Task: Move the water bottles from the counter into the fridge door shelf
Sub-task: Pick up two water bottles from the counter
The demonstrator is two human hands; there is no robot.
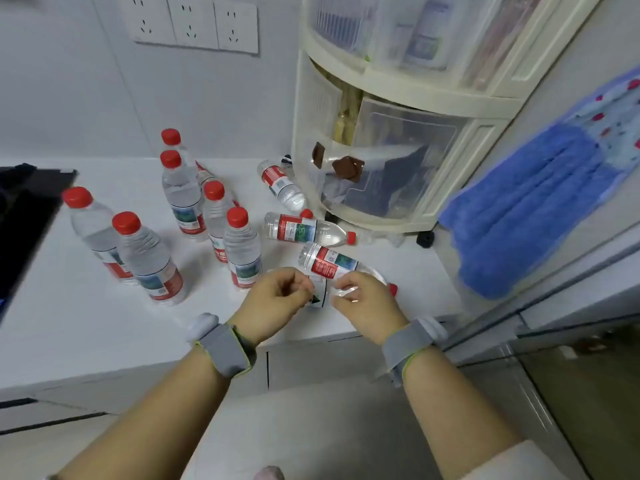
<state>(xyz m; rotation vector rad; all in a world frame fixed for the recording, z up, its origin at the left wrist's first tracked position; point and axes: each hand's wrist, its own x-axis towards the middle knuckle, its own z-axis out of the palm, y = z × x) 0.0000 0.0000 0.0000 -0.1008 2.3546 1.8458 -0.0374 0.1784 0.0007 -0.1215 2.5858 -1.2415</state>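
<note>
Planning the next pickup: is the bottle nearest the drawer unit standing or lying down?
Lying down. That bottle rests on its side on the counter beside the drawer unit, its label facing up.

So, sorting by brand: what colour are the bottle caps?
Red, on every bottle cap visible; clearest in the head view.

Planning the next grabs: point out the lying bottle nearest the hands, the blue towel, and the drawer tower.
Lying bottle nearest the hands (329,263): head view, on its red label.
Blue towel (526,209): head view, middle of the cloth.
Drawer tower (408,88): head view, cream frame rim between drawers.
</note>
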